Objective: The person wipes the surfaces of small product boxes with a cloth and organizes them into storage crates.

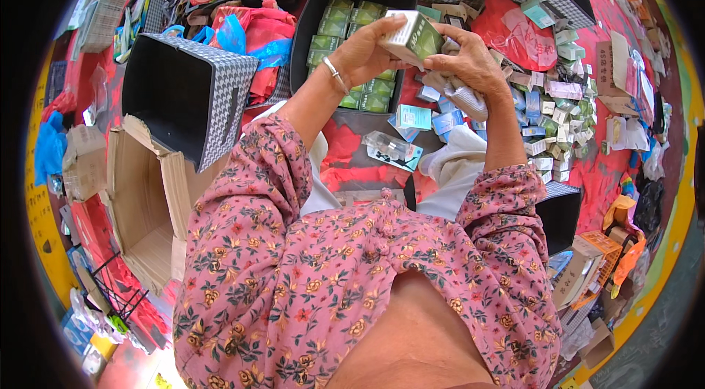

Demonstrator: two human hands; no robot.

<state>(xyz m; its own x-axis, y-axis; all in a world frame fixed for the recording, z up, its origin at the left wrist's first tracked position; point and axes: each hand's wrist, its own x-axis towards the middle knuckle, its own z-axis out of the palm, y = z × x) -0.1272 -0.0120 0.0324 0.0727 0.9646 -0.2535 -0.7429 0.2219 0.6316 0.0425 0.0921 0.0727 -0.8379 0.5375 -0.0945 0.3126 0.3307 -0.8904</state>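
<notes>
Between my two hands is a small green-and-white carton, held tilted above the right side of a dark bin. My left hand, with a bracelet at its wrist, grips the carton's left side. On the other side, the fingers of my right hand close on its right edge. A greyish cloth hangs below my right palm; whether the fingers hold it too is unclear. Inside the bin, similar green cartons lie in rows.
Many small boxes are heaped at the right. Nearer lie a light-blue box and a clear-windowed package. At the left are a tipped houndstooth storage box and an open cardboard box. Red sheeting covers the floor.
</notes>
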